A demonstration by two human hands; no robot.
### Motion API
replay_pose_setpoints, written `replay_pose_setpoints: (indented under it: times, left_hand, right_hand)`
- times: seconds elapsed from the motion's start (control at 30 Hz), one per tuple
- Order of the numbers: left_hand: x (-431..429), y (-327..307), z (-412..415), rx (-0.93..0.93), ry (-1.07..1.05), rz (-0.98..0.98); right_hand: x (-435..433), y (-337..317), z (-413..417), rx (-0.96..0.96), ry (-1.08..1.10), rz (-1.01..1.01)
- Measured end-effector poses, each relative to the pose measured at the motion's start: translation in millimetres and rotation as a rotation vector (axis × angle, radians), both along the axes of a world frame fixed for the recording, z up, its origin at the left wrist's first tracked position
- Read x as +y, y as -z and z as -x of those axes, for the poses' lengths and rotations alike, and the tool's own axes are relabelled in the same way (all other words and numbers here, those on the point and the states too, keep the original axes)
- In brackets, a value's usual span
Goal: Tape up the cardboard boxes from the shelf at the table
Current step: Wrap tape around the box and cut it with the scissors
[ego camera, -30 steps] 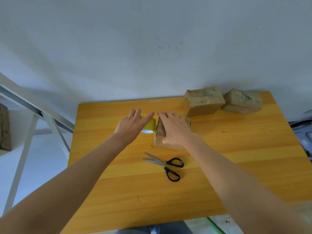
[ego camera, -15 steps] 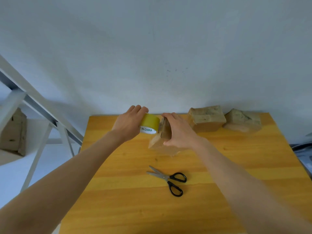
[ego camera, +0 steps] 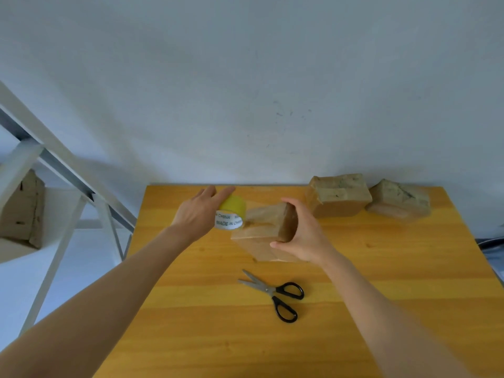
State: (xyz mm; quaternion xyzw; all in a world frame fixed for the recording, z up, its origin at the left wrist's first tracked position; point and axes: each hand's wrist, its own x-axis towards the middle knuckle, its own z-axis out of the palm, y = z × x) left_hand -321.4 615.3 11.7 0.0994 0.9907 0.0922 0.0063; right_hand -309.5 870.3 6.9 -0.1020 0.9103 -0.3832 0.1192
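Our left hand (ego camera: 200, 214) holds the tape roll (ego camera: 231, 212) at the box (ego camera: 266, 222) our right hand (ego camera: 302, 236) grips; we judge this taping barely begun, while one more box (ego camera: 23, 211) waits on the shelf (ego camera: 19, 253).

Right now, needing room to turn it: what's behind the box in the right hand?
Visible: table up to the wall; two other boxes sit farther right. The box and right hand cover the strip just behind.

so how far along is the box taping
Two boxes at the back look taped. In hand: the right hand grips a third box while the left hand holds the tape roll at its end. Left: cutting with the scissors, plus another box on the shelf.
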Motion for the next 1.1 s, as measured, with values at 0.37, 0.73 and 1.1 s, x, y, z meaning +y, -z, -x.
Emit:
replay_pose_setpoints:
  times: [0.37, 0.73, 1.1]
  left_hand:
    - [16, 11, 4, 0.012, 0.120, -0.144]
    - [13, 6, 24, 0.184, 0.395, 0.348]
    - [27, 26, 23, 0.287, 0.626, 0.306]
  right_hand:
    - [28, 23, 1, -0.067, 0.055, 0.038]
    - [54, 30, 7, -0.119, -0.010, -0.034]
    - [93, 49, 4, -0.207, 0.070, -0.060]
